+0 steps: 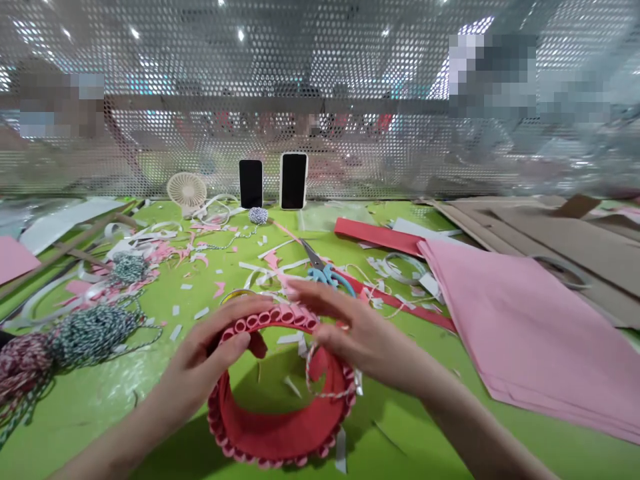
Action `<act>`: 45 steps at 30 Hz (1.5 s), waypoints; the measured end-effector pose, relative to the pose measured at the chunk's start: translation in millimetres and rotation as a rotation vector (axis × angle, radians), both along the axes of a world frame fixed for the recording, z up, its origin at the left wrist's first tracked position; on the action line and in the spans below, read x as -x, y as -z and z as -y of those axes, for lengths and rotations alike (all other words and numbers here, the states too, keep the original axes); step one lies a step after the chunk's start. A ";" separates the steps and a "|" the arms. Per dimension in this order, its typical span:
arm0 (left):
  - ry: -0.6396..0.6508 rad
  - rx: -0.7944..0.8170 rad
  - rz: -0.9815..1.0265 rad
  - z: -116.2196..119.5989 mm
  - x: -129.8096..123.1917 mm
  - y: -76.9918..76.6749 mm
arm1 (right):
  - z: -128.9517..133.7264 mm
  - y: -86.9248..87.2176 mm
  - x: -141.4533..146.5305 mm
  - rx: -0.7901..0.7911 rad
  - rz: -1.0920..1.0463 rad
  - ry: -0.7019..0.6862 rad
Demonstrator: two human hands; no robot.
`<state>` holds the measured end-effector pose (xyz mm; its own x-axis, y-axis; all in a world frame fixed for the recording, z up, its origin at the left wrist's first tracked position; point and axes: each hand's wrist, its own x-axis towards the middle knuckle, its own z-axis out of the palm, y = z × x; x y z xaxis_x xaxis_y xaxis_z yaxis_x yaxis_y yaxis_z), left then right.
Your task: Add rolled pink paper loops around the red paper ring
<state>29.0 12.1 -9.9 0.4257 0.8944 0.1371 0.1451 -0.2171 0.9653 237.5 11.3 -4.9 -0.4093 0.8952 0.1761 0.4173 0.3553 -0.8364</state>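
A red paper ring [285,433] edged with small rolled pink paper loops is in front of me over the green table. My left hand [210,347] pinches its far left rim, thumb inside and fingers along the outside. My right hand [360,333] is at the far right rim, thumb on the inner side and fingers stretched over the outside, gripping it lightly. A red and white twisted cord [325,395] loops from the ring's right side. Just beyond my right fingers lie scissors with light blue handles [323,272].
Pink sheets [530,320] and brown cardboard [565,233] cover the right side. Yarn bundles [95,333] lie at left among paper scraps. Two phones [293,180] and a small fan [187,191] stand before a perforated metal screen [320,127]. Red strips [375,233] lie beyond my right hand.
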 end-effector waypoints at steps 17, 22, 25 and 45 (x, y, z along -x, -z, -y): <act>-0.187 0.235 0.021 3.4 -8.6 8.5 | 2.1 16.5 14.7 0.063 -0.088 0.114; -0.180 0.311 -0.040 -1.4 -9.6 3.2 | 2.0 17.6 7.7 0.010 -0.003 0.211; -0.093 0.258 -0.148 -3.0 -10.2 0.8 | 2.3 18.1 9.5 -0.045 0.003 0.129; -0.402 0.389 0.155 -12.5 -1.6 -0.3 | -38.6 35.5 -57.4 -0.162 -0.286 0.959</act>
<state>30.6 24.6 -9.6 0.0429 0.9788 -0.2003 -0.0067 0.2007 0.9796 294.9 49.9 -40.4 0.5458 0.7811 0.3033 0.3778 0.0936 -0.9211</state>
